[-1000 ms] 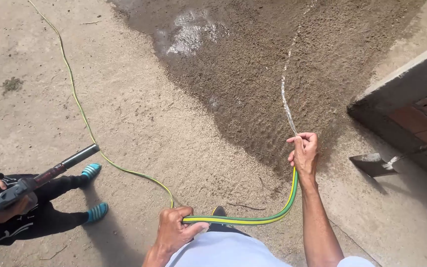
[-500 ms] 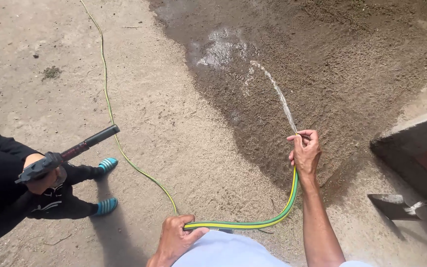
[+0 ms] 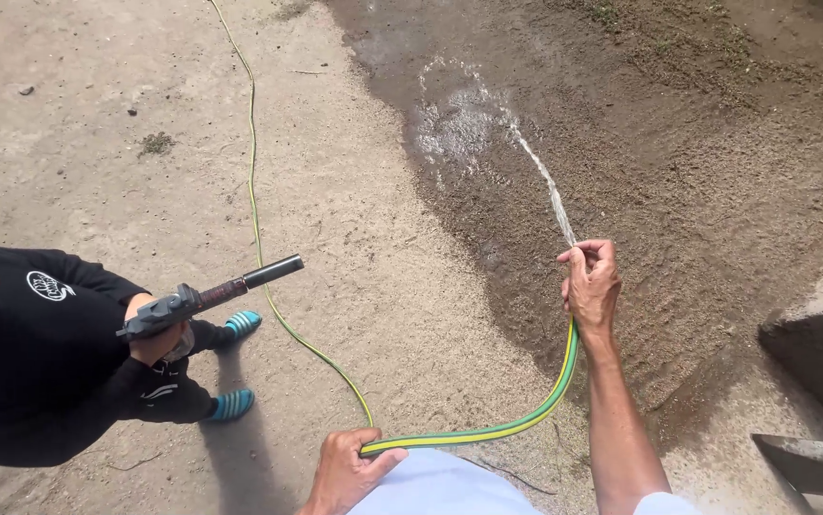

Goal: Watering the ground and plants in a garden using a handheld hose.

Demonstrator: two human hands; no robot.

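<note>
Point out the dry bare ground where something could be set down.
Dry ground lies bare left of the hose; another strip runs between hose and wet patch. It is crowded near the other person and both hands.

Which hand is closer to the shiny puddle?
Right. The right hand grips the hose end just below the puddle; the left hand holds it farther back.

Both hands, right hand and left hand, grip a green-yellow hose spraying water onto dirt.
</note>
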